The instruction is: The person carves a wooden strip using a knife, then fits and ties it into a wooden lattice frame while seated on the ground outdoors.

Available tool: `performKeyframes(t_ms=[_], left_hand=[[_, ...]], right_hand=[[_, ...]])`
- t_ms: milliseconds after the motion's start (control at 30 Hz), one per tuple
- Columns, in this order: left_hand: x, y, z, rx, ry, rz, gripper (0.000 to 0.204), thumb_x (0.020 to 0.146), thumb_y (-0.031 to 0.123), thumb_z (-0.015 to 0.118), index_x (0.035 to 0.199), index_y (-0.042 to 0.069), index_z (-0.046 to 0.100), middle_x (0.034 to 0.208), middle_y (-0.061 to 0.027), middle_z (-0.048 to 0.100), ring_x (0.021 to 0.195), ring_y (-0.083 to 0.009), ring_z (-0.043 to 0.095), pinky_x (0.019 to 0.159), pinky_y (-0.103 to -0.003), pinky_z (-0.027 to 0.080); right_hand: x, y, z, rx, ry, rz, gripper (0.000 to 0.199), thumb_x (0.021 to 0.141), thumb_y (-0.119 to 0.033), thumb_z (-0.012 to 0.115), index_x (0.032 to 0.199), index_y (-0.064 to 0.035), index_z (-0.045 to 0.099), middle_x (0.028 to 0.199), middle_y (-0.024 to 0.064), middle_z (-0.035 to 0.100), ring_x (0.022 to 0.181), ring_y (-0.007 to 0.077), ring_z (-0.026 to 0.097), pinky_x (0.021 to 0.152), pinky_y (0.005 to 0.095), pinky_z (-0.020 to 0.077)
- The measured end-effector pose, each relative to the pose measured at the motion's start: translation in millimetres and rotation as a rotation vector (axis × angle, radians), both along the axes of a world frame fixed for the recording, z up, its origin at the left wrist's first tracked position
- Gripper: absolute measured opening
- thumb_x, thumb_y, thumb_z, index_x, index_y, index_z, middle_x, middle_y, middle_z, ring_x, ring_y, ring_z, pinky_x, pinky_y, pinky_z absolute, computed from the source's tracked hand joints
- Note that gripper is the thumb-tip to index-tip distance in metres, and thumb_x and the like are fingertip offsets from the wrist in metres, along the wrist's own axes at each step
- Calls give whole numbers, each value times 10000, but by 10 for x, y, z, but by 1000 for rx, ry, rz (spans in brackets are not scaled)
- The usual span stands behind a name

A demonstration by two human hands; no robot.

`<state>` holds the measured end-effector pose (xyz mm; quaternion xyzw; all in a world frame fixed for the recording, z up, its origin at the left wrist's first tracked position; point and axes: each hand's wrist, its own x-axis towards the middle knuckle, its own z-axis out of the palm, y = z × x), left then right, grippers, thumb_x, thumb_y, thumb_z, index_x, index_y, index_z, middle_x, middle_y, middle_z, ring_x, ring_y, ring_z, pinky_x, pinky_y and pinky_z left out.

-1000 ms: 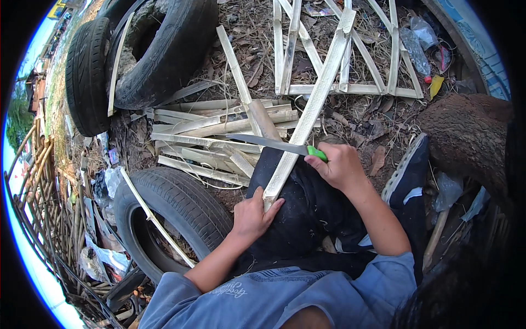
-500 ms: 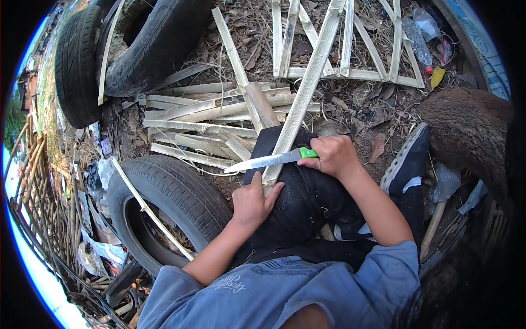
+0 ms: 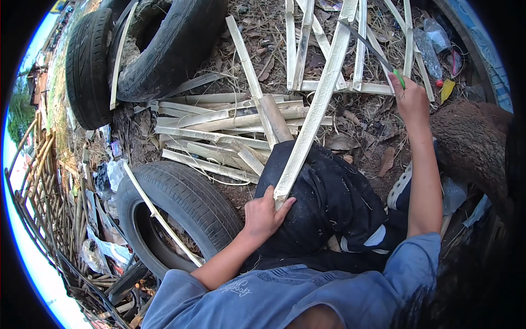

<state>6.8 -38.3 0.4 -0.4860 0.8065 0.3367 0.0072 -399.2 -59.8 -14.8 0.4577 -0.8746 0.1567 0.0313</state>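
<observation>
My left hand (image 3: 264, 214) grips the near end of a long pale bamboo slat (image 3: 315, 109) that rests on my dark-trousered knee (image 3: 323, 192) and runs up and away to the top of the view. My right hand (image 3: 410, 98) is raised at the right, closed on the green handle of a long knife (image 3: 372, 49). The blade points up and to the left, and its tip lies near the upper part of the slat.
A pile of split bamboo strips (image 3: 219, 131) lies on the dirt ahead. One tyre (image 3: 175, 214) lies by my left knee, with more tyres (image 3: 142, 49) at the upper left. A bamboo lattice (image 3: 350, 55) lies beyond; a log (image 3: 471, 142) sits at the right.
My right hand has lifted the knife from the slat near my knee, up and to the right. My left hand still holds the slat's near end.
</observation>
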Motion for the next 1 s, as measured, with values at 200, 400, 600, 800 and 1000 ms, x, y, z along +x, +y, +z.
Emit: performKeyframes(t_ms=[200,400,600,800,1000], left_hand=[[56,10,-59,-4,7,-28,492,844,382,719,947,-71,556,518,-181,558,501,-385,607,466,-441,466],[59,93,-140,-100,4,-14,538,863,448,676,940,-72,560,517,-194,569,482,-375,612,454,-460,474],[-31,36,0,-42,0,34,539,869,447,669,951,-74,559,535,-208,577,512,-399,617,471,-461,477],[79,39,-82,-55,-1,3,545,876,465,649,944,-68,558,555,-216,589,541,-402,630,489,-467,488],[37,60,-36,-18,-3,-15,511,869,436,669,938,-57,552,561,-215,592,537,-401,627,491,-474,488]], right_hand=[[1027,212,308,-170,-148,606,584,885,-632,512,682,-84,513,538,84,538,488,279,613,455,380,480],[1124,204,-279,-31,-213,812,591,825,-653,573,643,-91,562,551,82,602,509,259,640,471,364,507],[682,-285,-498,76,-231,319,660,895,-656,474,673,-51,617,583,126,615,561,313,657,532,422,524],[172,-286,157,-86,-147,170,650,922,-625,461,674,-42,603,559,152,590,547,352,634,483,437,493],[1096,258,-152,-94,-154,732,637,847,-687,525,625,-91,549,513,100,571,506,264,638,478,385,505]])
